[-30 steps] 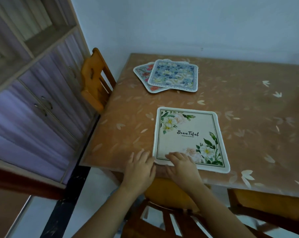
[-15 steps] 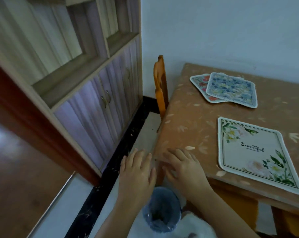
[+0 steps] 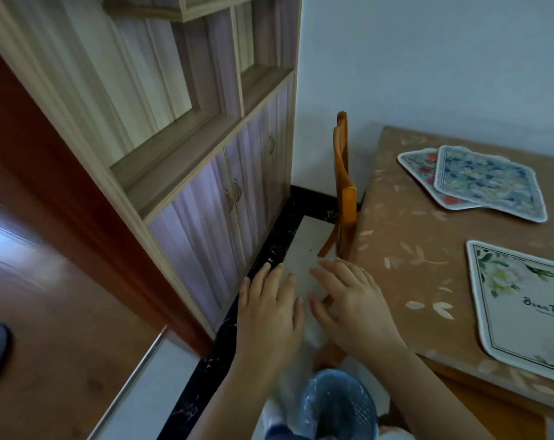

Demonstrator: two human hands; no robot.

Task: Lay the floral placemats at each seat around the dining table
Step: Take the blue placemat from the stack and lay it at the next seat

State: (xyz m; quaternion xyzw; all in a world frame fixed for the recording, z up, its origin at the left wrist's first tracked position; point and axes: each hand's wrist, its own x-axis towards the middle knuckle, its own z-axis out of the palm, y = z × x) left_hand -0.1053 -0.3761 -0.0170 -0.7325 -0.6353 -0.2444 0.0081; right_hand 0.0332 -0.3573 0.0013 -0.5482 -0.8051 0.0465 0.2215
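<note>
One cream placemat (image 3: 523, 300) lies at the right edge, two stacked placemats (image 3: 482, 182) at upper right; left hand (image 3: 269, 312) and right hand (image 3: 352, 306), both spread and empty at centre, likely must fetch the stack next.

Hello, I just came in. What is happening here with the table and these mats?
A person is setting floral placemats around the dining table. One cream placemat printed with white flowers lies flat near the table's front edge. Two more, a blue floral placemat overlapping a red floral placemat, sit stacked toward the back and are not yet laid out. The left hand and right hand are both open and empty, hovering off the table corner near the wooden chair.
</note>
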